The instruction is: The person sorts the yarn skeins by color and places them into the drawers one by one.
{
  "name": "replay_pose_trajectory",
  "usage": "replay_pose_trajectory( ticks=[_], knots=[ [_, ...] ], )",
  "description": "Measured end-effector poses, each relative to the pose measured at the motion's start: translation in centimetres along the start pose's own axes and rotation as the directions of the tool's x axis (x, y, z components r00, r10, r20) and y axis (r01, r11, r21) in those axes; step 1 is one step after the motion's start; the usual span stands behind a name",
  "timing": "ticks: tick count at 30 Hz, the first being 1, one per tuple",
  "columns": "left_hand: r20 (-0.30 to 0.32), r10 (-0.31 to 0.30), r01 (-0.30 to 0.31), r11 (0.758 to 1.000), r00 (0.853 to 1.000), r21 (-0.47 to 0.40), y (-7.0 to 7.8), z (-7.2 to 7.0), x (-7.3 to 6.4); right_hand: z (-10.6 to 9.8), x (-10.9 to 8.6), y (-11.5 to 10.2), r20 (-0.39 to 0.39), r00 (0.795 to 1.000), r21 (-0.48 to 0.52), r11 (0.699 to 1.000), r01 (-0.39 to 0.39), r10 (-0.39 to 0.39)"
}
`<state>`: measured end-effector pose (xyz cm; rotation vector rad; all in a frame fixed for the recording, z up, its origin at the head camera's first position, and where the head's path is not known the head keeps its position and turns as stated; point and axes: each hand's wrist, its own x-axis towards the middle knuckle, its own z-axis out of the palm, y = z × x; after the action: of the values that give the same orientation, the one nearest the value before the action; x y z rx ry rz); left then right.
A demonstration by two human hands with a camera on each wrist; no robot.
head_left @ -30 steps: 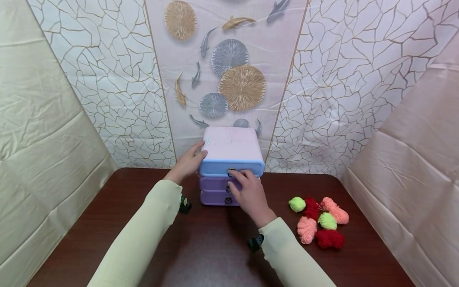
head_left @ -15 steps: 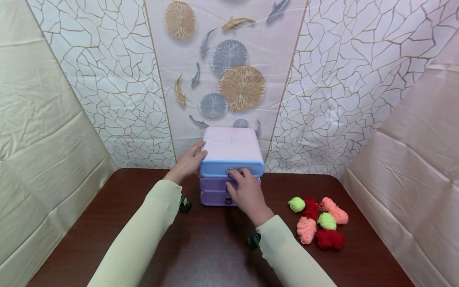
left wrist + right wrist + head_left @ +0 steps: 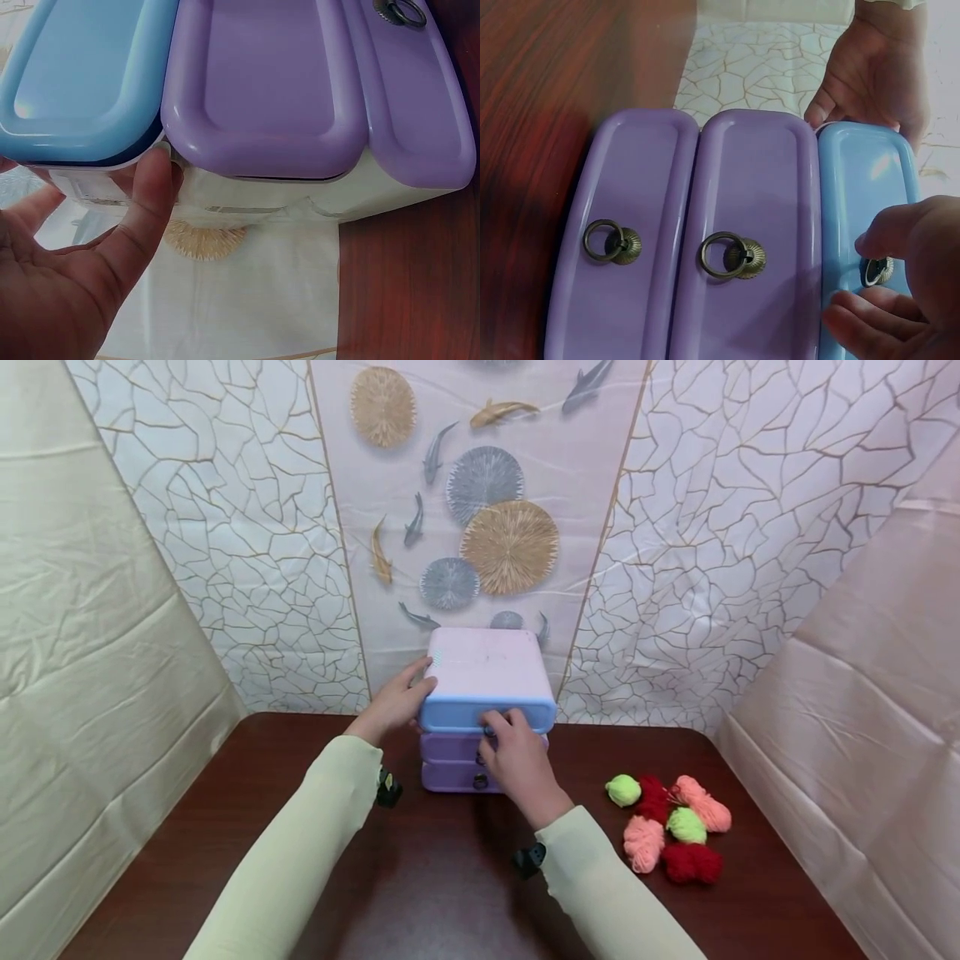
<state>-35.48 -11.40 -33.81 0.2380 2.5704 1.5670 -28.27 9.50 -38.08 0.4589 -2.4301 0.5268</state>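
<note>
Right hand [image 3: 519,762] has moved just a tiny bit, and the left hand [image 3: 392,703] and the drawer box [image 3: 491,660] have stayed put. The box stands at the back of the brown worktop [image 3: 442,877], near the middle. The right hand's grip is loose: bent fingers and thumb are apart around the metal ring [image 3: 874,271] on the blue drawer [image 3: 450,714], with a gap between them. I cannot tell if they touch the ring. The left hand's grip is spread out, resting on the box's left side. Two purple drawers [image 3: 757,172] sit under the blue one. Soft yarn bundles [image 3: 643,843], green, pink and red, lie off to the right.
</note>
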Motion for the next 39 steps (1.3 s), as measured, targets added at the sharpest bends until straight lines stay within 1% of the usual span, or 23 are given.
replay_pose_trajectory(
  ticks=[5, 8, 12, 14, 18, 20, 26, 30, 36, 39],
  knots=[
    [0.014, -0.01, 0.011, 1.0, 1.0, -0.021, -0.1, -0.1, 0.1, -0.1, 0.2, -0.1, -0.005, 1.0, 0.022, 1.0, -0.011, 0.011],
    [0.022, -0.012, 0.013, 0.999, 1.0, -0.034, 0.0, -0.2, 0.2, -0.2, 0.3, -0.2, 0.012, 0.999, 0.016, 0.999, -0.031, 0.031],
    [0.033, 0.004, -0.003, 0.999, 0.999, -0.033, 0.1, -0.1, 0.4, -0.6, 0.3, -0.4, 0.051, 0.996, 0.006, 0.997, -0.071, 0.07],
    [0.03, 0.008, -0.007, 1.0, 1.0, -0.024, 0.1, -0.1, 0.5, -0.9, 0.2, -0.5, 0.073, 0.994, 0.01, 0.997, -0.082, 0.081],
    [0.036, -0.005, 0.005, 1.0, 0.999, -0.014, -0.1, -0.2, 0.5, -1.2, 0.2, -0.8, 0.116, 0.989, 0.024, 0.995, -0.092, 0.089],
    [0.049, -0.008, 0.009, 1.0, 0.999, -0.022, -0.1, -0.3, 0.4, -1.4, 0.1, -1.0, 0.132, 0.987, 0.029, 0.995, -0.097, 0.093],
    [0.077, -0.005, 0.008, 0.999, 0.997, -0.042, 0.0, -0.8, 0.5, -2.0, 0.1, -1.4, 0.147, 0.986, 0.021, 0.996, -0.084, 0.08],
    [0.083, -0.002, 0.002, 1.0, 0.997, -0.008, 0.1, -1.1, 0.5, -2.3, -0.1, -1.4, 0.145, 0.988, 0.019, 0.998, -0.058, 0.055],
    [0.081, 0.02, -0.02, 1.0, 0.997, 0.006, -0.1, -1.1, 0.6, -2.5, -0.4, -1.4, 0.163, 0.986, 0.046, 0.998, -0.049, 0.041],
    [0.084, 0.018, -0.019, 1.0, 0.996, 0.006, -0.1, -1.2, 0.6, -2.7, -0.4, -1.3, 0.165, 0.985, 0.058, 0.997, -0.048, 0.038]
  ],
)
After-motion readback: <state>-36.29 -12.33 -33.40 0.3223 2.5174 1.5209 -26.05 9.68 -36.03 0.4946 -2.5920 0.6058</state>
